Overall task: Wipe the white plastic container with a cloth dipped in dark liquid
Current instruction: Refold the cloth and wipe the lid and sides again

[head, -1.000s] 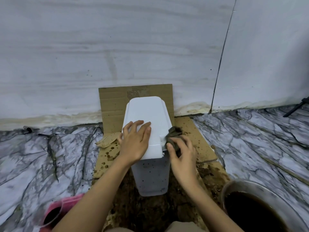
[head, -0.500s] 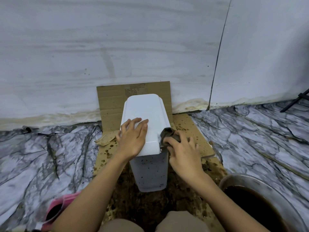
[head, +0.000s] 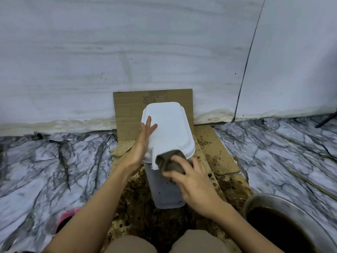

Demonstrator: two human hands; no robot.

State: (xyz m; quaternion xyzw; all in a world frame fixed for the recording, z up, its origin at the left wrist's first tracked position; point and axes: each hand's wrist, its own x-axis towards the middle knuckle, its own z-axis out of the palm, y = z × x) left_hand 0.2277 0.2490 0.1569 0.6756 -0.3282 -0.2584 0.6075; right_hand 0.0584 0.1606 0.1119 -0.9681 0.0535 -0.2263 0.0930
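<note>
Dark liquid [head: 273, 225] in bowl [head: 255, 201], near right. Right hand [head: 193, 181] pinches cloth [head: 170, 161] against container [head: 169, 128] lid's near edge. Left hand [head: 144, 141], fingers straight, braces lid's left side. Container stands on stained cardboard [head: 215, 152] by wall.

cloth [head: 171, 162]: side → lid's near corner | left hand [head: 144, 141]: top → left edge

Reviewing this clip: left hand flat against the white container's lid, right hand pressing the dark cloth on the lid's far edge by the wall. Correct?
Not quite. In the head view the right hand presses the cloth on the lid's near edge, toward the person. The left hand is flat against it.
</note>
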